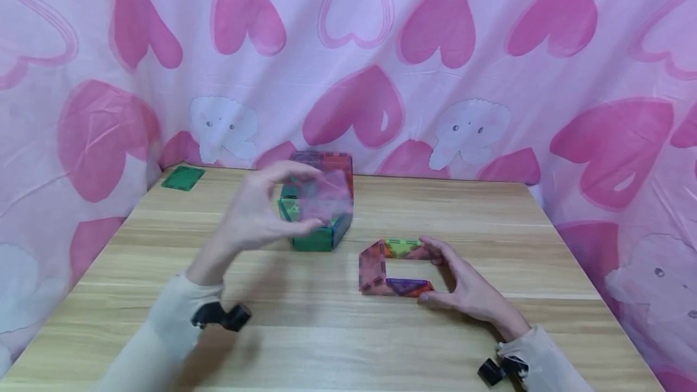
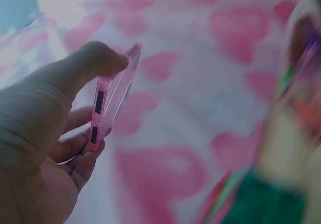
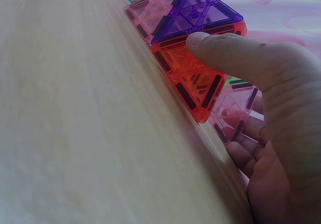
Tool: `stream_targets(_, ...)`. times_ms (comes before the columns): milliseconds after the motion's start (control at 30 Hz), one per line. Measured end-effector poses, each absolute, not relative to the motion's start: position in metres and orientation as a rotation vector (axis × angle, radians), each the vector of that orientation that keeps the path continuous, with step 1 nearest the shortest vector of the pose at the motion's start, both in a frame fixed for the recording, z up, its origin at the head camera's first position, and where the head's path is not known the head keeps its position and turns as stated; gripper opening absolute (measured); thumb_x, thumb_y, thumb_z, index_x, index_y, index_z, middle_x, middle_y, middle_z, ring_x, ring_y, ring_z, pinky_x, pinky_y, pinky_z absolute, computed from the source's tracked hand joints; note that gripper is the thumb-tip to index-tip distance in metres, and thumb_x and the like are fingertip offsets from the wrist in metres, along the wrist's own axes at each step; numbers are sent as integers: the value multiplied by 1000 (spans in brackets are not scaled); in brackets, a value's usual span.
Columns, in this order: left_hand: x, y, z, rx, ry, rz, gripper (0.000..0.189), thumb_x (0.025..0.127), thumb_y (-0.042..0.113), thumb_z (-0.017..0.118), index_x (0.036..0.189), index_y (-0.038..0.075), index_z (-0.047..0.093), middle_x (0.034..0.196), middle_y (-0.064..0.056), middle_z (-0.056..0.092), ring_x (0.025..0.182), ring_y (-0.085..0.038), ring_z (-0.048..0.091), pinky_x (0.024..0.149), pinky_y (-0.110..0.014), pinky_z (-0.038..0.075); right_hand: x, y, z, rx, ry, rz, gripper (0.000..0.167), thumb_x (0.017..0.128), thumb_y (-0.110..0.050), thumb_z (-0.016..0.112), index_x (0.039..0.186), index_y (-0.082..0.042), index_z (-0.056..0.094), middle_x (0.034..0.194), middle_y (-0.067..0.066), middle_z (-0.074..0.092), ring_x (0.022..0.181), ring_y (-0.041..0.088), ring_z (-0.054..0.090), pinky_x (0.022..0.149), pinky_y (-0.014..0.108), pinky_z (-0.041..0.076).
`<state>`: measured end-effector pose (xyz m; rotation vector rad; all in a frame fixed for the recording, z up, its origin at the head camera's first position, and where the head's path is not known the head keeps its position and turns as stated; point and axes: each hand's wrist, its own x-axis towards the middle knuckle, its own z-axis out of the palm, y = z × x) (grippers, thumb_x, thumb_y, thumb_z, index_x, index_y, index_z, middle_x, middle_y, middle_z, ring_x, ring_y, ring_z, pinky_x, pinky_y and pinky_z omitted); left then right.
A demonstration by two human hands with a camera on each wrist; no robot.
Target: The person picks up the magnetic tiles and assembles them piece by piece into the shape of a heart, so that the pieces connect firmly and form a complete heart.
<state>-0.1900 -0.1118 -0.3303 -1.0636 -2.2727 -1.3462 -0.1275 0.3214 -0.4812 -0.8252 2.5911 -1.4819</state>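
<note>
My left hand (image 1: 253, 207) is raised above the table, pinching a clear pink magnetic tile (image 1: 333, 195) between thumb and fingers; the head view blurs it. In the left wrist view, the same tile (image 2: 108, 101) is seen edge-on. On the table my right hand (image 1: 471, 286) spans the open end of a low U-shaped build of magnetic tiles (image 1: 372, 268). Its thumb presses an orange triangle tile (image 3: 188, 78) beside a purple triangle (image 3: 198, 15). The other fingers lie against a pink triangle tile (image 3: 233, 106) on the far side.
Behind the raised tile stands a taller build of green, red and blue magnetic tiles (image 1: 313, 239), partly hidden by my left hand and the tile. A loose green tile (image 1: 183, 178) lies at the table's back left corner. A pink heart-patterned curtain (image 1: 354, 107) surrounds the wooden table (image 1: 305, 331).
</note>
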Motion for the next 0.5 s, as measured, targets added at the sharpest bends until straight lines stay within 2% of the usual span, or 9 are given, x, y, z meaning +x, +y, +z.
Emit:
stream_targets(100,-182,-71,-347,-1159,-2330,-1337,68,77,24,104,138,19,74,130,9,75,115,-13,67,98,-42,61,-128,322,-482,-843,2570,-1502,108,88,-17,97,174,-10,30,157,8,63,145,30,58,124,16,33)
stream_targets(167,-178,-47,-360,-1197,-2380,-1339,68,79,28,103,139,18,73,133,8,74,118,-12,66,97,-43,61,-129,323,-484,-841,2577,-1500,108,88,-16,97,173,-8,31,157,10,62,146,30,57,123,16,34)
stream_targets(400,-177,8,-400,-1265,-2485,-1297,71,80,29,102,141,11,70,136,-1,74,127,-17,66,104,-41,57,-129,324,-484,-734,2662,-1429,106,87,-28,99,172,-24,36,159,5,58,145,21,54,121,12,31)
stream_targets(500,-178,19,-413,-1298,-2525,-1262,70,81,31,101,140,11,71,134,-2,74,126,-17,64,108,-40,54,-128,323,-482,-736,2685,-1409,107,86,-30,99,172,-24,36,158,5,57,144,18,53,121,13,31)
